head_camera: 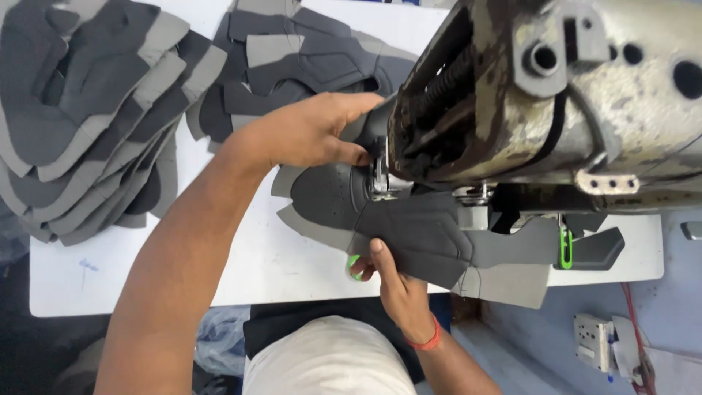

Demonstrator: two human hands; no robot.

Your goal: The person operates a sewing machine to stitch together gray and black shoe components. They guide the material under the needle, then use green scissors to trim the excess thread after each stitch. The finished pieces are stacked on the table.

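Observation:
A dark grey and light grey shoe-upper piece (409, 230) lies under the presser foot (380, 175) of a worn sewing machine (556, 95). My left hand (307, 132) rests on the far side of the piece, fingers pinching the fabric right beside the needle area. My right hand (391, 278) holds the near edge of the piece with the thumb on top. A small green tool (354, 266) sits in my right palm. The needle itself is hidden behind the machine head.
Two stacks of cut grey shoe panels lie on the white table (110, 278): a large one at the far left (80, 110) and another behind my left hand (307, 51). A green-edged dark part (585, 249) sits at the right. A small white box (596, 340) is lower right.

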